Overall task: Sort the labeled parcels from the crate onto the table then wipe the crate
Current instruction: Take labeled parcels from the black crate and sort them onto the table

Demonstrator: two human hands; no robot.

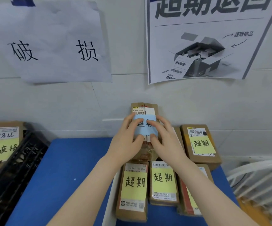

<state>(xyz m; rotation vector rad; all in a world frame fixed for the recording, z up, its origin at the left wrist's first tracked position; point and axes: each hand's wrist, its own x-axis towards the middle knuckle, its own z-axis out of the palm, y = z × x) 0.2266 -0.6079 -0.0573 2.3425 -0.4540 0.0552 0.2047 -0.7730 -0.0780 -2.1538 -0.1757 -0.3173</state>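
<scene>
- Here we see the left hand (127, 139) and the right hand (163, 139) gripping one brown parcel (144, 108) from either side. The fingers curl over its front and the thumbs sit lower on the same face.
- The fingertips of both hands lie on a blue note (146, 128) stuck to the front, hiding part of its handwriting.
- Between the palms the parcel stands upright, close to the white wall (66, 103); we cannot tell whether it touches.
- Just below the wrists, a front parcel (133, 190) and a middle parcel (163, 181) lie flat side by side on the blue table (66, 168). Each carries a yellow note.
- Under the right forearm lies a third parcel (189, 198), mostly hidden.
- Just right of the right hand sits a back parcel (200, 144), also with a yellow note, near the wall.
- Well left of the left hand sits the black crate (21, 165), with a lone parcel (3, 144) at its far end. We cannot tell whether that one sits inside.
- Above the grip, a white sheet (55, 46) hangs on the wall up to the left and a printed poster (205, 38) up to the right.
</scene>
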